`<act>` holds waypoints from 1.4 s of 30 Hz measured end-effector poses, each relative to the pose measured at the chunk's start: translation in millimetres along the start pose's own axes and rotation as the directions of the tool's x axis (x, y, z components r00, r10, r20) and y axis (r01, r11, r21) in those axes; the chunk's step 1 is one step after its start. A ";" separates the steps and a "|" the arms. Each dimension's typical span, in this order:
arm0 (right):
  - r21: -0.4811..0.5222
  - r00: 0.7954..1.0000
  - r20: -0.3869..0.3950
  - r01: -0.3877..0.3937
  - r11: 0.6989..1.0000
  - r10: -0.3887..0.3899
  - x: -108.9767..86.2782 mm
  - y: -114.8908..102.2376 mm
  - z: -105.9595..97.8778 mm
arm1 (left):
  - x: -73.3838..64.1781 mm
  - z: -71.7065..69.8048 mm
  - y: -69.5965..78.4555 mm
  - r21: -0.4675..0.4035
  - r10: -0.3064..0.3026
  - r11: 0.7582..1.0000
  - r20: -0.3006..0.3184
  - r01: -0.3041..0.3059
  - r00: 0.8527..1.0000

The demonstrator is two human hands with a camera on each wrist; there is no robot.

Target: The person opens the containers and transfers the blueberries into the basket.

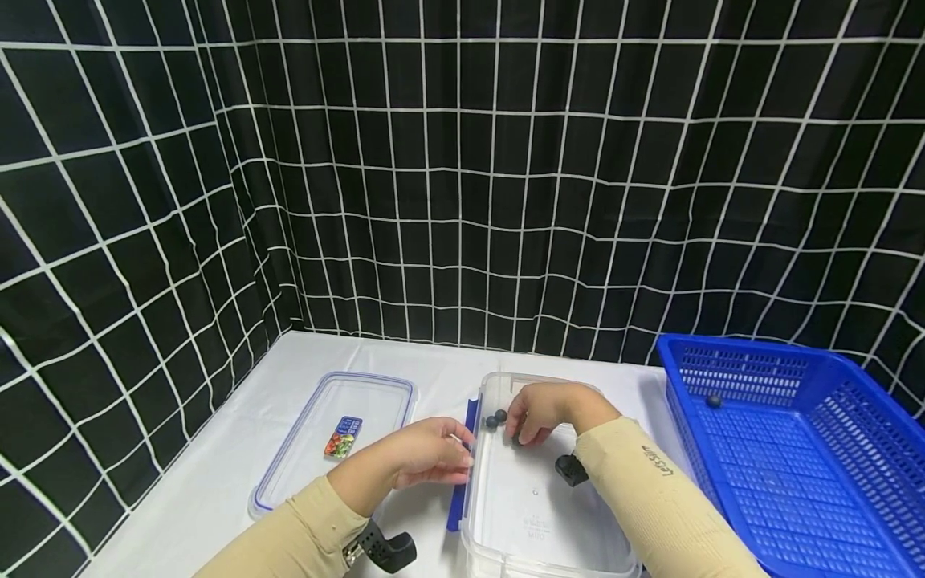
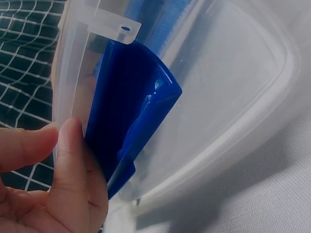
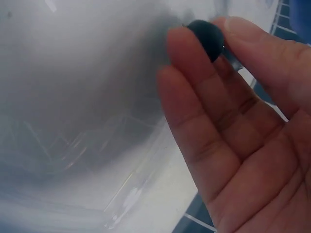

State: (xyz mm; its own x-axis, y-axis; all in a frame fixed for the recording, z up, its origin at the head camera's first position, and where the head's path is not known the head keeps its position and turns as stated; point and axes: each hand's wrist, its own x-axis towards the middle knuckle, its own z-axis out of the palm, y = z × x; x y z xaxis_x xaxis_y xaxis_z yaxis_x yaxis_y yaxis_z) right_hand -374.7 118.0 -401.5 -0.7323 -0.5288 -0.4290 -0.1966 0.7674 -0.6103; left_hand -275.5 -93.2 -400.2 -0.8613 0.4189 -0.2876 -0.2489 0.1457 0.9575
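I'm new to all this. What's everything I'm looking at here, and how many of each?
Container: one, clear, on the table
Latch: one seen, blue, on the container's left side
Lid: one, clear with blue edging, left of the container
Label: one, multicoloured, on the lid
Basket: one, blue, at the right
Small balls: four seen, dark; two in the container, one pinched, one in the basket
Table: one, white, underneath
Backdrop: count unclear, black with white grid, behind and left
Sleeves: two, beige, on the forearms
Wrist devices: two, black, at the wrists
Left hand: one, bare, beside the latch
Right hand: one, bare, pinching a ball
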 end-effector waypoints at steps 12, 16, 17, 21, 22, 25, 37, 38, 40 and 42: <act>0.070 0.999 -0.031 0.041 0.997 -0.039 1.8 2.7 -2.4 | 1.5 -0.8 -1.1 -0.012 0.007 1.000 0.009 -0.007 1.000; 0.071 0.999 0.007 0.045 0.996 -0.046 0.9 2.4 -3.0 | 1.3 -1.4 -1.1 -0.008 0.006 1.000 0.008 -0.006 1.000; 0.064 0.998 0.023 0.062 0.996 -0.063 0.1 1.8 -3.5 | 1.1 -1.5 -0.9 -0.007 0.005 1.000 0.007 -0.005 1.000; 0.073 0.996 0.052 0.073 0.995 -0.077 -0.7 -0.5 -3.8 | 0.0 -1.6 0.0 -0.004 0.000 1.000 0.005 0.000 1.000; 0.073 0.996 0.050 0.075 0.994 -0.079 -0.7 -1.2 -3.8 | -0.3 -1.6 0.3 -0.004 -0.001 1.000 0.005 0.001 1.000; 0.094 0.996 0.038 0.072 0.993 -0.076 0.1 -3.8 -3.2 | -0.4 -1.6 0.6 -0.005 -0.003 1.000 0.009 0.003 1.000; 0.087 0.974 0.104 0.194 0.977 -0.202 -11.1 -25.9 -2.0 | 1.8 -3.3 -2.1 -0.006 -0.008 1.000 0.006 0.008 1.000; 0.075 0.972 0.111 0.200 0.977 -0.207 -11.4 -27.4 -0.9 | 2.1 -3.5 -2.2 -0.004 -0.007 1.000 0.007 0.007 1.000; 0.063 0.968 0.129 0.208 0.976 -0.215 -12.2 -30.5 1.6 | 2.3 -3.7 -2.0 -0.002 -0.004 1.000 0.007 0.004 1.000; 0.058 0.965 0.150 0.207 0.977 -0.214 -12.8 -33.2 4.4 | 2.2 -4.0 -1.5 0.002 -0.004 1.000 0.007 0.003 1.000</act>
State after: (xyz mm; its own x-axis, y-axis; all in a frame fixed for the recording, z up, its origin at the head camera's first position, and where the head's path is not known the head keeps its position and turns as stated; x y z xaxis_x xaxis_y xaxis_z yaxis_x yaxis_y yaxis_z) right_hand -355.9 97.7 -378.7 -0.5673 -0.7287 -0.3837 -0.3061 0.6191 -0.7232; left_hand -278.8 -96.1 -402.2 -0.8571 0.4250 -0.2911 -0.2511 0.1488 0.9565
